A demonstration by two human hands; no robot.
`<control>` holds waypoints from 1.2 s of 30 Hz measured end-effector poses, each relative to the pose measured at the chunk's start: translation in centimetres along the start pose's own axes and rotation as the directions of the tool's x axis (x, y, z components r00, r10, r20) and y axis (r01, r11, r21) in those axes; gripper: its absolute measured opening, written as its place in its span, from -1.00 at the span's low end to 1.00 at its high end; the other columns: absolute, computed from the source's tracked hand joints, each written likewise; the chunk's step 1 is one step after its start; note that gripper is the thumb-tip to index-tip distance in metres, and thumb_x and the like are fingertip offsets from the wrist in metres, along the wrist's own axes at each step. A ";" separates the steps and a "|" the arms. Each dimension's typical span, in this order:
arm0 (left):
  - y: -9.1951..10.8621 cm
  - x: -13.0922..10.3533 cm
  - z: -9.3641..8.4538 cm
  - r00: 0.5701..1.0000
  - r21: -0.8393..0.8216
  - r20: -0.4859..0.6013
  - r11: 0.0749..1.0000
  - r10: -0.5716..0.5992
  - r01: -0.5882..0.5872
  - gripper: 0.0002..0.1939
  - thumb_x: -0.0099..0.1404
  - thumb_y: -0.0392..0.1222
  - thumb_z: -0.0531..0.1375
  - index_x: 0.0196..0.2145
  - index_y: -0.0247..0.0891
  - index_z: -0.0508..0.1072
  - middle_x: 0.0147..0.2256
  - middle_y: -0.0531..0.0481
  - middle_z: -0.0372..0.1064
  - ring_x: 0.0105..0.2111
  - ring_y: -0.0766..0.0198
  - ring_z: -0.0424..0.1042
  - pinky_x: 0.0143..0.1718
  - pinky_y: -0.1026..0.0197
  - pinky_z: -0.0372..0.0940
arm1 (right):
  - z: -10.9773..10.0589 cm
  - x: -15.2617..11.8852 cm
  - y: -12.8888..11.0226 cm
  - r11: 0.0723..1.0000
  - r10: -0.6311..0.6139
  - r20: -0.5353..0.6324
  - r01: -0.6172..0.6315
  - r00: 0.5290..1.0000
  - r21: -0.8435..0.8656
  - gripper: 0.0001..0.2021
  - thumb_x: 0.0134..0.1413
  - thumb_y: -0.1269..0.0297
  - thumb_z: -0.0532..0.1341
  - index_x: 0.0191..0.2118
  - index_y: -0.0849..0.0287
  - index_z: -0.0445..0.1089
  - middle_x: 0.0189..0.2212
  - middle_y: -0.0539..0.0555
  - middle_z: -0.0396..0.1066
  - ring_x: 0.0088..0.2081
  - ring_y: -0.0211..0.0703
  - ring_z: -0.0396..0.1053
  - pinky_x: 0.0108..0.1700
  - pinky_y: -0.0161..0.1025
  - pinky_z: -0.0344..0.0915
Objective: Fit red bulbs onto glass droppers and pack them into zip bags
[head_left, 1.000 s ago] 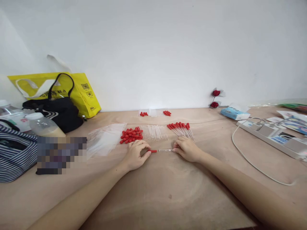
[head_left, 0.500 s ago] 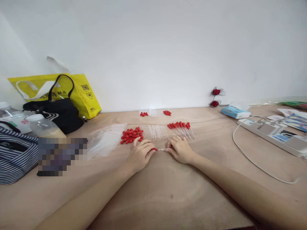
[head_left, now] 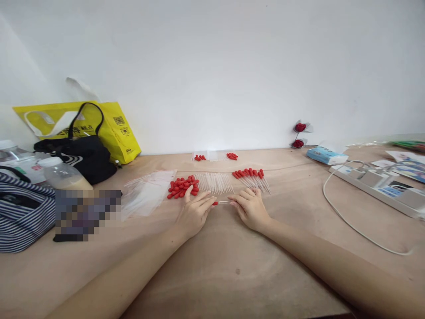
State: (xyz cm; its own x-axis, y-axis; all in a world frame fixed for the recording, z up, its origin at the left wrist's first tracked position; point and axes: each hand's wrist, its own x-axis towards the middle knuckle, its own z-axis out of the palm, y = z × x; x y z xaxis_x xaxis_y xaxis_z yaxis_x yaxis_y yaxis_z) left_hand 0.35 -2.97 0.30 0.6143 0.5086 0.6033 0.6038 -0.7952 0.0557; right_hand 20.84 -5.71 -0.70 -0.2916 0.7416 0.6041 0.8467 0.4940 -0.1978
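Observation:
My left hand (head_left: 195,212) pinches a small red rubber bulb (head_left: 215,203), whose end shows past the fingertips. Facing it, my right hand (head_left: 250,208) grips a thin clear tube (head_left: 224,202) that points left, a small gap short of the bulb. Behind my left hand lies a pile of red bulbs (head_left: 181,187). Loose clear tubes (head_left: 214,182) lie side by side in the middle. Beyond my right hand are several tubes fitted with red bulbs (head_left: 251,177).
Flat plastic bags (head_left: 146,192) lie left of the pile; a bag with red bulbs (head_left: 215,155) is by the wall. At left are a yellow bag (head_left: 122,133), black bag (head_left: 89,159) and bottle (head_left: 66,175). At right sit a tissue pack (head_left: 325,155) and power strip (head_left: 381,190).
Both hands and the held bulb and tube have shifted slightly away from me. More of the clear tube shows between the hands.

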 end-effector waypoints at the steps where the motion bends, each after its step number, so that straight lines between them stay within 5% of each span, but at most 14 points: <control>1: 0.0 0.0 0.0 1.000 0.000 -0.003 1.000 0.004 -0.004 -0.75 0.29 -0.29 -0.02 -0.15 -0.18 0.38 -0.24 -0.02 0.46 -0.08 0.16 0.34 0.12 -0.22 -0.41 | 0.1 0.0 0.0 1.000 -0.004 -0.002 0.004 1.000 -0.004 -0.78 0.13 0.29 0.00 -0.24 0.12 0.38 -0.42 0.05 0.38 -0.29 -0.21 0.22 -0.16 -0.18 -0.11; 10: 0.3 0.1 0.0 1.000 -0.042 -0.028 0.999 -0.005 0.004 -0.79 0.26 -0.29 0.00 -0.23 -0.18 0.41 -0.30 0.02 0.48 -0.11 0.18 0.36 0.13 -0.17 -0.38 | 0.1 0.0 -0.5 0.998 -0.058 -0.007 0.058 0.998 -0.001 -0.79 0.14 0.28 0.00 -0.31 0.11 0.38 -0.42 0.01 0.38 -0.32 -0.24 0.20 -0.09 -0.14 -0.15; 19: 1.0 0.2 -0.2 0.992 -0.118 -0.125 0.993 0.001 -0.016 -0.86 0.24 -0.29 0.04 -0.37 -0.23 0.40 -0.42 0.07 0.49 -0.28 0.27 0.45 0.13 -0.08 -0.26 | -0.3 -0.1 -0.7 0.971 -0.237 -0.037 0.236 0.971 -0.026 -0.80 0.12 0.32 0.00 -0.32 0.14 0.37 -0.50 -0.01 0.34 -0.37 -0.25 0.15 -0.09 -0.13 -0.14; 30: 2.1 0.3 -0.5 0.959 0.012 -0.210 0.981 0.189 -0.191 -0.86 0.22 -0.38 0.05 -0.40 -0.25 0.37 -0.46 0.12 0.48 -0.26 0.28 0.45 0.14 -0.08 -0.37 | 0.0 -0.3 0.1 0.825 -0.552 -0.199 0.495 0.810 -0.271 -0.79 0.03 0.53 -0.02 -0.34 0.23 0.33 -0.59 -0.03 0.26 -0.43 -0.30 0.09 -0.03 -0.10 -0.14; 36: 2.0 0.4 -0.3 0.959 0.010 -0.194 0.978 0.207 -0.209 -0.86 0.22 -0.38 0.04 -0.41 -0.25 0.36 -0.47 0.13 0.47 -0.26 0.30 0.45 0.14 -0.07 -0.37 | -0.1 0.0 -0.2 0.825 -0.555 -0.183 0.509 0.811 -0.246 -0.79 0.04 0.51 -0.03 -0.36 0.24 0.33 -0.61 -0.02 0.21 -0.44 -0.28 0.06 -0.10 -0.13 -0.08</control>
State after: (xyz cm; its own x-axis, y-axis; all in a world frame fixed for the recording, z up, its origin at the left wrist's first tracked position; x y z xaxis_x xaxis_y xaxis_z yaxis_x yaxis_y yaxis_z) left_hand 1.65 -4.51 0.90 0.6155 0.2591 0.7443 0.4673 -0.8805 -0.0799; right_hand 20.77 -5.88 -0.61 -0.6251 0.2444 0.7413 0.6596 0.6731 0.3344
